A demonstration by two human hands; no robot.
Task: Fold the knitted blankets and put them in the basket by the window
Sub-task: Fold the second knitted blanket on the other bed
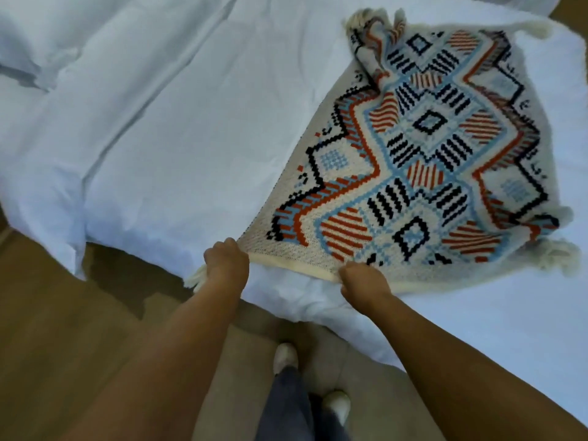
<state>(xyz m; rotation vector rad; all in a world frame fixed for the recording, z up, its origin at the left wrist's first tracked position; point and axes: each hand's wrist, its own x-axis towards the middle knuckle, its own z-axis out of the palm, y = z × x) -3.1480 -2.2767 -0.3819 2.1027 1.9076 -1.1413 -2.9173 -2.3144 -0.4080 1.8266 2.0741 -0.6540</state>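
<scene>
A knitted blanket [423, 148] with a red, black and light-blue geometric pattern on cream lies spread on the white bed [178, 128]. Its far left corner is bunched and folded over. Cream tassels hang at its corners. My left hand [227, 261] grips the near left corner at the bed's edge, fingers curled round the hem. My right hand [364, 280] grips the near hem about a hand's width to the right. No basket is in view.
The bed's white cover is wrinkled, with a pillow [35, 55] at the far left. Wooden floor [57, 338] lies to the left and a beige rug [261, 370] under my feet. My shoes [286, 356] stand close to the bed's corner.
</scene>
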